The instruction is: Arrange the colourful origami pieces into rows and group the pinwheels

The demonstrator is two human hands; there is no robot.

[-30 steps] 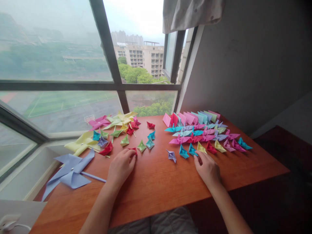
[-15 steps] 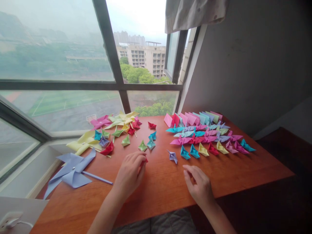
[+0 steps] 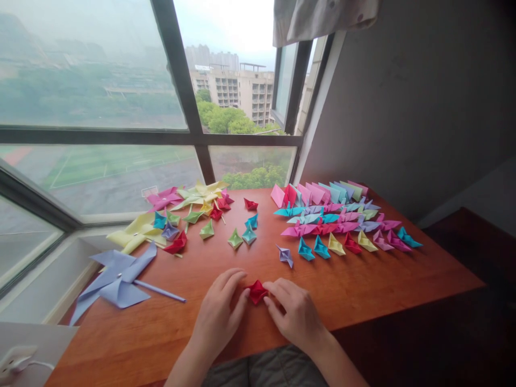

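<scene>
Red paper boat (image 3: 257, 292) rests near front of tabletop (image 3: 387, 282), and from afar I have it between two hands: left hand (image 3: 220, 309) grasps its left tip, right hand (image 3: 296, 309) pinches its right tip; beyond, lilac boat (image 3: 285, 256) sits just left of row of coloured boats (image 3: 352, 245); lilac pinwheel (image 3: 116, 279) lies well left of left hand

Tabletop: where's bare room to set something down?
Bare: right front, between boat row, right hand and front edge; left front, between purple pinwheel and left hand. Crowded: back right, folded-paper rows; back left, other pinwheels and small boats. Centre front: red boat between hands.
</scene>
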